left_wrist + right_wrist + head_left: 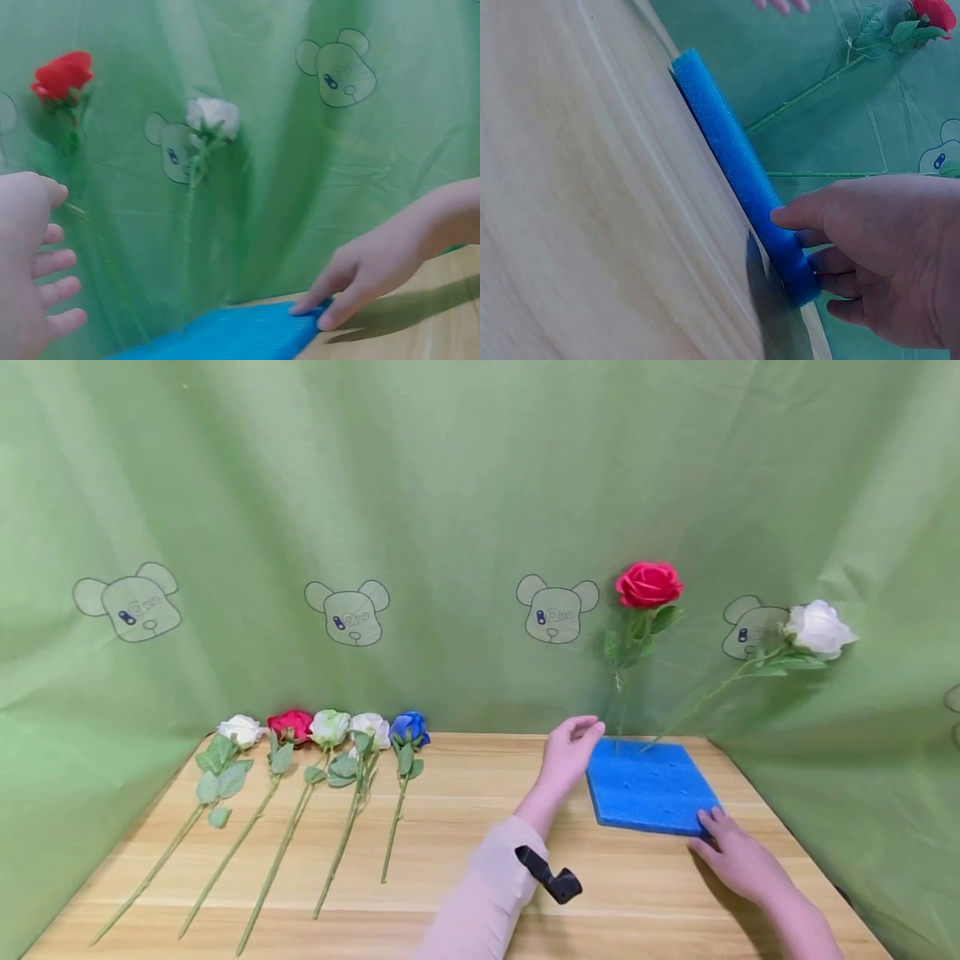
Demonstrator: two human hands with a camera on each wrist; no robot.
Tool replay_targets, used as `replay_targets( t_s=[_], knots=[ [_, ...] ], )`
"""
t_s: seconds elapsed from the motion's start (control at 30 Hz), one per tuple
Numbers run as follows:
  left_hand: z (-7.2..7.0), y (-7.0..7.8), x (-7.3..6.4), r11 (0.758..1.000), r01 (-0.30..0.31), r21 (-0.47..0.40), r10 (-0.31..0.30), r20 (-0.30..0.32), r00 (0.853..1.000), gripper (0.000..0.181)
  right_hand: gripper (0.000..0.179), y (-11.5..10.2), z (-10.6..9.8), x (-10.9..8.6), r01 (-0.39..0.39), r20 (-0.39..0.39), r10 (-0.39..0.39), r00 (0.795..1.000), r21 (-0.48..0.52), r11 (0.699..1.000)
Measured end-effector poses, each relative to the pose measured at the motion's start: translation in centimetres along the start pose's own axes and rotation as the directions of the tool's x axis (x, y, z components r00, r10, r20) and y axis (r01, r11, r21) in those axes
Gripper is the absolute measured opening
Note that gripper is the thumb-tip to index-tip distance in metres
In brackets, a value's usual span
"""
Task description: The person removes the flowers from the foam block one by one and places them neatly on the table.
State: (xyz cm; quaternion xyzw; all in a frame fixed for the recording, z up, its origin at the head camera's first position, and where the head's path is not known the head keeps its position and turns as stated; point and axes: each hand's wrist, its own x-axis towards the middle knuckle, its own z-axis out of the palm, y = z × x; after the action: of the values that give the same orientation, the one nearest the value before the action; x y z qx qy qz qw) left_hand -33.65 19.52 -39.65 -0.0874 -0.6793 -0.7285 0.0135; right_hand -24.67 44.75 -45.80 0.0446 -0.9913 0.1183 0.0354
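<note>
A blue foam block (652, 789) lies at the right of the table, with small holes in its top. A red rose (648, 585) stands nearly upright at its back edge. Beside it a white rose (819, 630) leans to the right, its stem also meeting the block. My left hand (572, 750) is raised by the block's left side, fingers loosely bent and apart, holding nothing; the red rose's stem passes close behind it in the left wrist view. With thumb and fingers, my right hand (885, 259) holds the block's near right corner.
At the table's left, several roses lie in a row: a white rose (240, 730), a red rose (291, 725), a pale green rose (330, 727), another white rose (370, 729) and a blue rose (409, 728). A green curtain (450, 485) hangs behind the wooden table (465, 827).
</note>
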Motion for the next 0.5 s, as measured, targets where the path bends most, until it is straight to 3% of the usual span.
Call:
replay_targets(
  t_s=[0.23, 0.5],
  knots=[
    [2.6, -2.5, 0.9, 0.999, 0.020, -0.030, -0.021, -0.038, 0.999, 0.033, 0.061, -0.1, 0.1, 0.1, 0.013, -0.001, -0.013, 1.000, 0.001, 1.000],
    [5.2, -4.8, 2.6, 0.996, -0.010, -0.094, 0.001, -0.090, 0.996, 0.036, 0.062, 0.0, -0.1, -0.1, 0.003, -0.002, -0.003, 1.000, 0.014, 1.000]
  ],
)
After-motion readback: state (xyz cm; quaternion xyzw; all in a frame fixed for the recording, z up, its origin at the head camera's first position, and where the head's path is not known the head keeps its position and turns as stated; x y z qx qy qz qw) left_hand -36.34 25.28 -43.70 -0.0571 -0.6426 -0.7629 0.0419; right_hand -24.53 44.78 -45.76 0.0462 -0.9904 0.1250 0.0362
